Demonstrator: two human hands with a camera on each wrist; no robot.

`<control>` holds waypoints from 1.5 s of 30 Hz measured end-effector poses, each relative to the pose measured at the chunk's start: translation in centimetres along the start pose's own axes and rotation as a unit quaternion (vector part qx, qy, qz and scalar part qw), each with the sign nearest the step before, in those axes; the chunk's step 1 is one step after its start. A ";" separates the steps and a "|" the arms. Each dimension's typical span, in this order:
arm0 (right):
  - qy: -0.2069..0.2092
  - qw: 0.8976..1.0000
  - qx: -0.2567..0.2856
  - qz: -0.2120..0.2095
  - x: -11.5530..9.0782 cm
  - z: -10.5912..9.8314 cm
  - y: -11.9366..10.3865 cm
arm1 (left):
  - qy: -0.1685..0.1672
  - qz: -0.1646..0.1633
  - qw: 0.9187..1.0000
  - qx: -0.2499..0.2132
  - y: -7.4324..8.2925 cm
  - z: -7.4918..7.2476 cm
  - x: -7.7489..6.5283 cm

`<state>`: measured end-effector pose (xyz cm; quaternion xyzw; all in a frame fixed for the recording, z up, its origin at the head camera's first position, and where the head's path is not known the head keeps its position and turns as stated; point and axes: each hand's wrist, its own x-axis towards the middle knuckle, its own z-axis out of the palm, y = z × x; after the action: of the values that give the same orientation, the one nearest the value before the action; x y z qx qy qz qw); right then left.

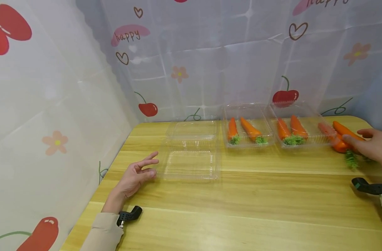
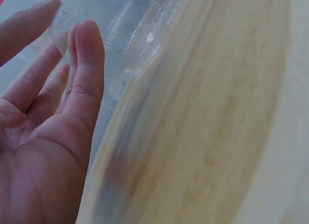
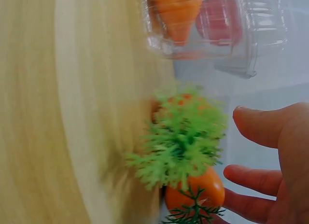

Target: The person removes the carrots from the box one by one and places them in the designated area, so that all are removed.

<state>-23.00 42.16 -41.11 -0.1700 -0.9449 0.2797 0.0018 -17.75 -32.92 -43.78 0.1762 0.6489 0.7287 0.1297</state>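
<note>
An open clear plastic clamshell box lies on the table with its lid folded back and nothing inside. My left hand is at its left edge, fingers loosely bent and thumb apart. In the left wrist view, the fingertips overlap the corner of the box. At the far right, my right hand reaches over a few loose carrots with green tops. The right wrist view shows its thumb and fingers spread beside a leafy carrot top, gripping nothing.
Two more clear boxes stand along the back, the middle one and the right one, each with two carrots inside and lid raised. Loose carrots lie close against the right box. A printed curtain hangs behind the wooden table.
</note>
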 end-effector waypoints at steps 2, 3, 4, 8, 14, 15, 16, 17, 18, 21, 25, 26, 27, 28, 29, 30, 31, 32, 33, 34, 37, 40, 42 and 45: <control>-0.001 1.000 0.004 -0.004 -0.2 -0.2 -0.2 | 0.000 0.000 1.000 0.001 -0.1 -0.1 0.0; -0.002 1.000 0.004 -0.009 -0.2 -0.2 -0.3 | 0.000 0.000 1.000 0.002 -0.1 -0.1 0.0; 0.001 1.000 -0.001 -0.012 -0.2 -0.3 -0.4 | 0.000 0.001 1.000 0.002 -0.1 -0.1 0.0; 0.021 0.999 -0.027 -0.024 0.1 -0.1 -1.0 | -0.001 0.001 1.000 0.004 -0.2 -0.2 -0.1; 0.039 0.998 -0.022 -0.041 -0.5 -0.1 -2.5 | -0.001 0.001 1.000 0.004 -0.1 -0.1 -0.2; 0.035 0.998 -0.019 -0.044 -0.8 -0.2 -2.9 | -0.001 0.001 1.000 0.003 -0.1 -0.1 -0.2; 0.036 0.998 -0.019 -0.046 -1.0 -0.3 -3.3 | 0.000 0.001 1.000 0.002 -0.1 -0.1 -0.2; 0.038 0.998 -0.023 -0.050 -1.2 -0.3 -3.6 | -0.001 0.001 1.000 0.002 -0.1 -0.1 -0.3; 0.037 0.998 -0.026 -0.054 -1.3 -0.4 -3.9 | 0.000 0.001 1.000 0.002 -0.1 -0.1 -0.3; 0.040 0.996 -0.040 -0.072 -1.7 -0.5 -4.9 | 0.000 0.001 1.000 0.001 0.0 -0.1 -0.3; 0.070 0.989 -0.052 -0.117 -2.0 -0.5 -6.2 | 0.001 0.000 1.000 0.002 -0.1 -0.2 -0.3; 0.077 0.988 -0.050 -0.126 -2.0 -0.4 -6.5 | 0.002 0.000 1.000 0.003 -0.1 -0.2 -0.3; 0.081 0.987 -0.047 -0.133 -2.1 -0.3 -6.8 | 0.002 0.000 1.000 0.004 -0.1 -0.2 -0.3; 0.083 0.986 -0.044 -0.136 -2.2 -0.3 -7.2 | 0.003 -0.001 1.000 0.004 -0.1 -0.2 -0.3; 0.083 0.986 -0.037 -0.139 -2.2 -0.2 -7.6 | 0.003 -0.002 1.000 0.004 -0.1 -0.2 -0.3; 0.084 0.986 -0.034 -0.143 -2.3 -0.1 -7.9 | 0.003 -0.001 1.000 0.004 -0.1 -0.3 -0.3; 0.080 0.986 -0.030 -0.145 -2.4 0.0 -8.3 | 0.003 -0.001 1.000 0.004 -0.1 -0.3 -0.3; 0.077 0.986 -0.028 -0.148 -2.5 0.0 -8.6 | 0.003 0.000 1.000 0.004 -0.1 -0.3 -0.3; 0.074 0.985 -0.026 -0.153 -2.6 0.1 -8.9 | 0.002 0.001 1.000 0.004 -0.1 -0.3 -0.3; 0.070 0.985 -0.023 -0.158 -2.7 0.1 -9.1 | 0.002 0.001 1.000 0.002 -0.1 -0.3 -0.3; 0.060 0.984 -0.014 -0.167 -3.0 0.4 -9.9 | 0.000 0.003 1.000 -0.001 -0.1 -0.2 -0.1; 0.048 0.985 -0.005 -0.167 -3.5 0.6 -10.8 | 0.000 0.001 1.000 -0.004 -0.1 -0.1 0.0; 0.044 0.984 -0.003 -0.171 -3.9 0.7 -11.4 | 0.001 -0.001 1.000 -0.002 -0.1 -0.1 0.1; 0.033 0.981 0.012 -0.191 -4.5 0.9 -12.2 | 0.003 -0.001 1.000 0.001 -0.2 0.0 0.1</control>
<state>-22.74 30.58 -35.01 0.0043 -0.9561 0.2795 0.0878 -17.85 -32.87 -43.95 0.1735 0.6502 0.7285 0.1277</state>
